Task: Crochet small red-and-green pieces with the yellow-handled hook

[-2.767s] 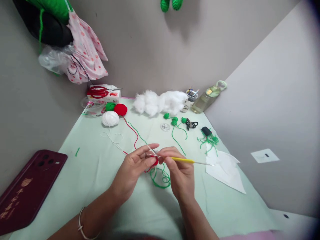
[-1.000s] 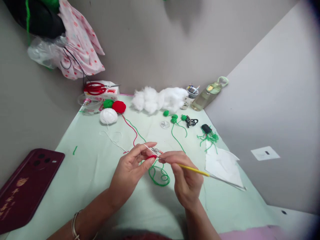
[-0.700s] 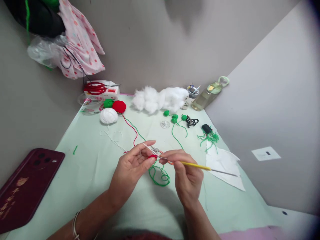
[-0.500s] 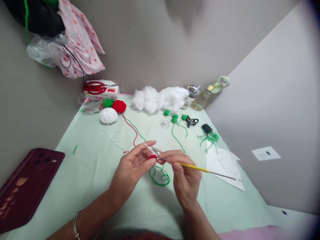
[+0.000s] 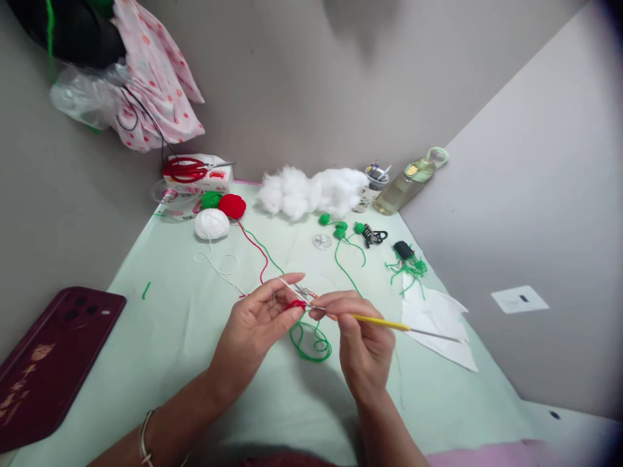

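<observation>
My left hand (image 5: 253, 327) pinches a small red crochet piece (image 5: 295, 303) between thumb and fingers, with white yarn running over the forefinger. My right hand (image 5: 363, 344) grips a yellow-handled crochet hook (image 5: 384, 322) whose tip meets the red piece. A loose coil of green yarn (image 5: 311, 342) lies on the pale green table (image 5: 185, 324) just under both hands. Red and green strands lead back to a red yarn ball (image 5: 232, 205), a green ball (image 5: 211, 200) and a white ball (image 5: 211, 224).
White stuffing (image 5: 311, 191), red scissors (image 5: 187, 170) on a box, a cup of tools (image 5: 372, 185) and a bottle (image 5: 406, 181) line the back. Small green crochet bits (image 5: 341, 230), green scraps (image 5: 406, 266) and white paper (image 5: 435, 321) lie right. A maroon case (image 5: 48, 363) sits left.
The hook's rear end has swung up and down slightly while its tip stays at the red piece. Both hands remain in the same place.
</observation>
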The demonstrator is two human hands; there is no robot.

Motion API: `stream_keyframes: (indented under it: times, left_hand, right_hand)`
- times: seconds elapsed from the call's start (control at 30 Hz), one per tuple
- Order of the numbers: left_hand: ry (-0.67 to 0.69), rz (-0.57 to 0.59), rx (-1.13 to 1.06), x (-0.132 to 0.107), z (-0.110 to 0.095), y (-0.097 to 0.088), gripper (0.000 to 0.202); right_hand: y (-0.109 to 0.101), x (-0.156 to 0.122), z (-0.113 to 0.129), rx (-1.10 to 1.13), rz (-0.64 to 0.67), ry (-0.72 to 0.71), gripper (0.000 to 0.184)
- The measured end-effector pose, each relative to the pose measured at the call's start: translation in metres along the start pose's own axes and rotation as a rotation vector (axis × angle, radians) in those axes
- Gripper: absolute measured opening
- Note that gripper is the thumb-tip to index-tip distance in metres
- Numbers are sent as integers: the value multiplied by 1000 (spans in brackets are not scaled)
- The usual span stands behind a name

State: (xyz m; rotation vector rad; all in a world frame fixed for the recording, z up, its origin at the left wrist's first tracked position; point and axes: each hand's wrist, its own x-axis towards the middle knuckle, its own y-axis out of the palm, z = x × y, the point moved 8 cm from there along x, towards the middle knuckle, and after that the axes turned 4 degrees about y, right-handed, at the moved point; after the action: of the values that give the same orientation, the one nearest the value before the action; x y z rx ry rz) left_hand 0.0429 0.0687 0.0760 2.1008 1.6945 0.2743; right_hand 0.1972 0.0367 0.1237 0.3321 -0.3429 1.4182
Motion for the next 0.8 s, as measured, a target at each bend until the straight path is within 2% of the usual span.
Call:
stream_keyframes:
  times: [0.2,0.33,0.63,0.8]
  left_hand:
    - [36,-37,92,0,-3,-2,20]
    - [-4,-19,60,-1,-2,2,32]
    - [-19,13,10,-1,2,2,32]
    - [4,26,55,0,-2,0,25]
  right_hand:
    - [7,-5,10,-210,71,-133,29]
    - [9,-8,11,-288,35,-167,32]
    - [3,0,1,-102,-24,-16,22]
    - [2,2,-21,173,12,146,18]
